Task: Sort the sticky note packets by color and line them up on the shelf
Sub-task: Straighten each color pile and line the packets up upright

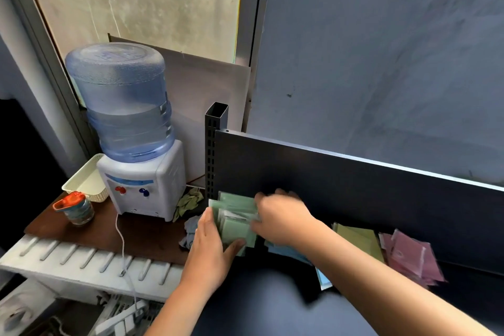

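Green packets between both hands' fingers

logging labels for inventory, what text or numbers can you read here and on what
None can be read.
Water bottle: raised marks on its top, too blurred.
Dispenser: blue band, no legible print.
Green packets: printed inserts, blurred.
Pink packets: small mark, too small.
Jar: label illegible.
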Motion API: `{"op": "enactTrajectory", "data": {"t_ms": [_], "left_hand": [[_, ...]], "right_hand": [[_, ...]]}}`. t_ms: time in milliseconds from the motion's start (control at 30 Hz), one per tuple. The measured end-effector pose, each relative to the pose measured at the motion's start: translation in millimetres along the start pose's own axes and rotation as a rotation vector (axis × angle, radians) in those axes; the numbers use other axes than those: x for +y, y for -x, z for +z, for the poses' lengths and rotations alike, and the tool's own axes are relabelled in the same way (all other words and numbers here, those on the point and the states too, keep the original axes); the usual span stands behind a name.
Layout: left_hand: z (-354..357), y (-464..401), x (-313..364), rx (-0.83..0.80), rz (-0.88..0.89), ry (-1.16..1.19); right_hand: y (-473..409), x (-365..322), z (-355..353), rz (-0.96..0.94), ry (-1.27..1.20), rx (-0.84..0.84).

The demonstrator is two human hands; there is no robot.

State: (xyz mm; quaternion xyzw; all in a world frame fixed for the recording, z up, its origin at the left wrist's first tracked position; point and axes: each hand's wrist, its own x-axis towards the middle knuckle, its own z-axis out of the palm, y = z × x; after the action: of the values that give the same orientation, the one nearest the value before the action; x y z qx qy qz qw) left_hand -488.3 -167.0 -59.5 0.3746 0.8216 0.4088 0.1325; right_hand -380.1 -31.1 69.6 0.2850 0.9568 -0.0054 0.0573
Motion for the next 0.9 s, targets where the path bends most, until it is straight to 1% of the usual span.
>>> {"op": "enactTrajectory", "data": {"t_ms": [33,67,100,167,200,333,400,500,633,733,800,900], "left_hand": [[1,1,-1,-0.002,0.001,0.018],[2,2,-1,0.005,0.004,0.033],[2,3,-1,0.017,0.008,0.048],[3,5,1,0.043,0.005,0.07],[4,6,4,0.05,-0.003,0.081],[11,7,10,0.024,0.015,0.147],[9,5,11,0.002,0.025,0.139],[2,1,11,-0.001,0.016,0.098],[1,0,6,-0.012,0.024,-0.021],[5,2,4,-0.051,0.059,-0.13],[7,2,4,-0.063,0.076,-0.207],[5,-4,-1,-0.056,0.119,-0.257]], "right_hand": [[3,-2,3,-0.026,0.123,0.041],[5,-3,6,-0.04,0.182,0.043],[6,-4,8,-0.042,0.185,0.002],[5,-6,13,-0.029,0.108,-0.095],[4,-7,16,-0.021,0.079,-0.107],[3,-9,22,-0.005,-0.015,-0.077],[3,-5,22,0.001,-0.015,-0.083],[6,3,17,0.022,-0.003,-0.058],[8,10,9,0.086,0.136,0.094],[7,8,15,0.055,0.178,0.062],[6,6,19,0.038,0.102,0.007],[2,9,20,0.079,-0.067,-0.018]]}}
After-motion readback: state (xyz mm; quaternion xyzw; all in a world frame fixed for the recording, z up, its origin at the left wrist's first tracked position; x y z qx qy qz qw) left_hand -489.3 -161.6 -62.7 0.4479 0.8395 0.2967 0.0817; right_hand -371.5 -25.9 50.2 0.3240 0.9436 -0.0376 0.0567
